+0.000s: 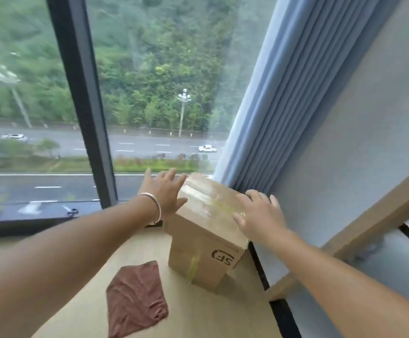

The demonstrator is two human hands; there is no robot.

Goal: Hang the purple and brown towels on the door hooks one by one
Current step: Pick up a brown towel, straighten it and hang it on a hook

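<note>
On the near tabletop: brown towel (136, 298) lying flat, crumpled.
Behind it: taped cardboard box (205, 237).
Left hand (165, 193): fingers spread, against the box's left side.
Right hand (259, 215): fingers straight, flat on the box top.
Windowsill: scissors (71, 211).

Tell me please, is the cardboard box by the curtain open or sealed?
Sealed: the box has its top flaps flat under clear tape, with both hands resting open against it.

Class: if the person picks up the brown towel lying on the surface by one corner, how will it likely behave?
The brown towel lies flat and wrinkled, so it will probably droop limply. It looks thin, so likely light.
</note>
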